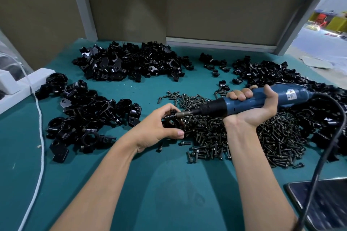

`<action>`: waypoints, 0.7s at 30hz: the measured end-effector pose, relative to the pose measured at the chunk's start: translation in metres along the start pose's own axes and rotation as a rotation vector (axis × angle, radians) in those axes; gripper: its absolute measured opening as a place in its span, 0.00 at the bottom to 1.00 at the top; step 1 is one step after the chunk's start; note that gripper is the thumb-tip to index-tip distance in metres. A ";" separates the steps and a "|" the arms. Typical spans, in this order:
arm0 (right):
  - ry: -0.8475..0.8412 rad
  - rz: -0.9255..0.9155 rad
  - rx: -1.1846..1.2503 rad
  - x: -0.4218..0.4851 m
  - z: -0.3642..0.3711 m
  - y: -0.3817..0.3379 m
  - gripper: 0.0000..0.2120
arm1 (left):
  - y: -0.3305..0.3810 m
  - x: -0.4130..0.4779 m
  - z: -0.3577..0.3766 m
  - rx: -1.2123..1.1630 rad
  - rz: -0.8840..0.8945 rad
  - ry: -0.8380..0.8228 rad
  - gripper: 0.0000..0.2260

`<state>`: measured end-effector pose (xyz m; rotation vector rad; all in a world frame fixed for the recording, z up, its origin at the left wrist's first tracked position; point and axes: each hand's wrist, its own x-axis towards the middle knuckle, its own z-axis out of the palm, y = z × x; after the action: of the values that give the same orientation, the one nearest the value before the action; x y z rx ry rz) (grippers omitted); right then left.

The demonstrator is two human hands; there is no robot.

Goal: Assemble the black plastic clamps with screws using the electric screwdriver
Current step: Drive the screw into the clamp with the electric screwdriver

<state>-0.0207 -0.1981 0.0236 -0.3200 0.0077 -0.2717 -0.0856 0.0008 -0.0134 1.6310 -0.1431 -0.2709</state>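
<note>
**A:** Why hold the driver sideways?

**B:** From my head camera: my left hand (pixel 159 125) pinches one black plastic clamp (pixel 171 122) at the edge of the heap of dark metal screws (pixel 212 135), so its hole faces the bit. My right hand (pixel 250 108) is wrapped round the blue electric screwdriver (pixel 266 98), held level, with the bit meeting the clamp.

**A:** Is either hand free?

**B:** No, both are grasping.

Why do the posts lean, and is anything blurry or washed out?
Head view: the wide lens tilts the grey post; daylight washes out the floor outside; the dark screen at lower right is smeared; the screwdriver is sharp; soft arm shadows fall on the mat.
</note>
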 end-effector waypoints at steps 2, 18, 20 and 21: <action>0.000 -0.002 -0.005 0.000 0.000 0.000 0.11 | 0.000 -0.001 0.000 -0.002 -0.006 0.001 0.15; 0.006 0.002 0.001 -0.002 0.002 0.003 0.10 | 0.000 0.001 0.000 0.076 0.026 0.038 0.15; 0.007 0.002 -0.001 -0.002 0.002 0.002 0.10 | 0.000 0.002 0.001 0.067 0.026 0.030 0.16; 0.009 0.005 0.000 -0.002 0.002 0.002 0.10 | -0.001 0.002 0.002 0.067 0.027 0.031 0.16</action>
<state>-0.0216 -0.1952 0.0244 -0.3191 0.0177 -0.2679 -0.0844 -0.0013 -0.0144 1.6982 -0.1519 -0.2223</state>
